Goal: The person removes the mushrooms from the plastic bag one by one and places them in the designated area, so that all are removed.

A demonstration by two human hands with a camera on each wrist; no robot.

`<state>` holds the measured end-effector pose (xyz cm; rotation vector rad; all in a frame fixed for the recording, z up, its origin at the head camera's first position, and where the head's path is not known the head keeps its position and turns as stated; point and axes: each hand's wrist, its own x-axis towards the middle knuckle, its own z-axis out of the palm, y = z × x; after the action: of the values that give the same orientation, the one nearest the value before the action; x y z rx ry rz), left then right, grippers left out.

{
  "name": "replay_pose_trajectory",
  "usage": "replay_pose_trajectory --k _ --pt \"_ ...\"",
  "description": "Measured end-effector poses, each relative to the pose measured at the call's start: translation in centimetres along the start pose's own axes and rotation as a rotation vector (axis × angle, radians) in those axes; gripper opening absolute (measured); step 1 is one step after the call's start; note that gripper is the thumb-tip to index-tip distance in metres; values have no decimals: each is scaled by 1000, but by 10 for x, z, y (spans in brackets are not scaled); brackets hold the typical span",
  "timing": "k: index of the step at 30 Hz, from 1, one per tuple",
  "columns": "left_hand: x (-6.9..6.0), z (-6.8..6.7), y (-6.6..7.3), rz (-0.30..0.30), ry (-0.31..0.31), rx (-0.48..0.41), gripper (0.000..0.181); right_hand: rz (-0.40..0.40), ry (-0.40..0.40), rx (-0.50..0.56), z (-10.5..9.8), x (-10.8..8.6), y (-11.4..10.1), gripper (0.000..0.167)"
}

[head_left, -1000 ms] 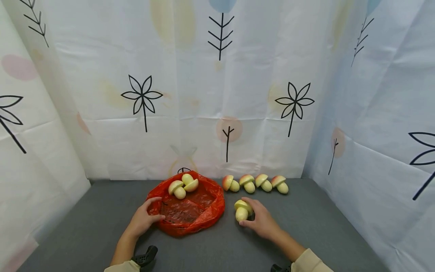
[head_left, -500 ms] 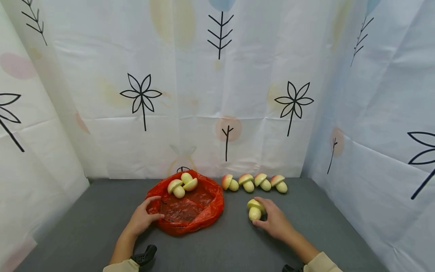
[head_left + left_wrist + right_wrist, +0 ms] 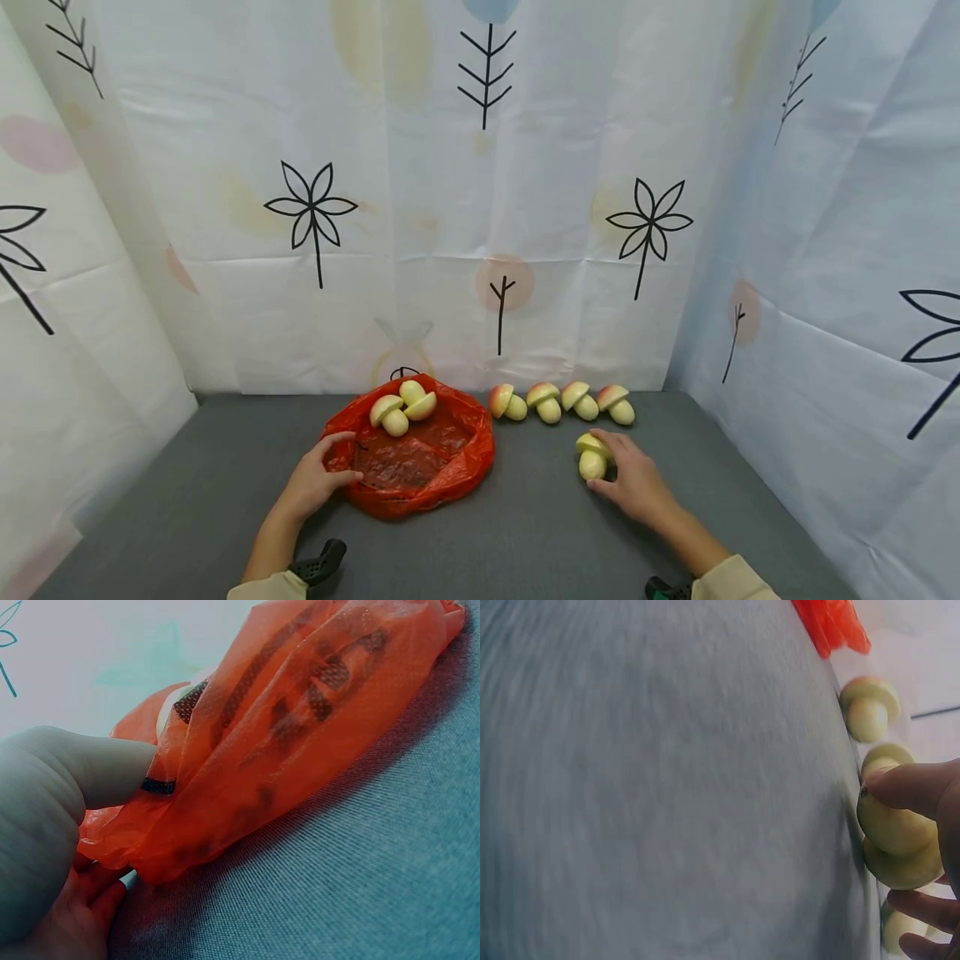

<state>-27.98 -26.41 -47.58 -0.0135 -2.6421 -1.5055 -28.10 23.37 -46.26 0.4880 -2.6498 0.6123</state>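
On the left, my left hand [image 3: 313, 482] pinches the rim of a red plastic bag [image 3: 427, 505], which lies with its mouth spread wide. Up close in the left wrist view, the thumb [image 3: 112, 766] presses on the bag's thin film [image 3: 300, 750], which bears dark print. Two pale toy mushrooms [image 3: 388, 415] rest inside at the bag's far side. My right hand [image 3: 637, 479] holds a yellowish toy mushroom [image 3: 592, 465] between thumb and fingers, right of the bag. The right wrist view shows this mushroom [image 3: 900, 825] near the table surface; whether it touches is unclear.
Several toy mushrooms with reddish caps [image 3: 545, 403] lie in a row at the back of the grey table [image 3: 480, 550]. Patterned white curtains [image 3: 420, 208] stand behind the table and at both sides.
My right hand has carried its mushroom to the right, away from the bag and in front of the row. My left hand stays at the bag's rim.
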Motion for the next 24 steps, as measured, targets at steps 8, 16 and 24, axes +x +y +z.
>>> replay_pose_trajectory --k 8,16,24 --pt "0 0 0 -1 -2 -4 67 18 20 -59 -10 -4 18 77" --pt "-1 0 1 2 0 7 67 16 43 -154 -19 -7 34 76" --pt "-1 0 2 -3 -5 -21 67 83 51 -185 -31 -8 58 74"
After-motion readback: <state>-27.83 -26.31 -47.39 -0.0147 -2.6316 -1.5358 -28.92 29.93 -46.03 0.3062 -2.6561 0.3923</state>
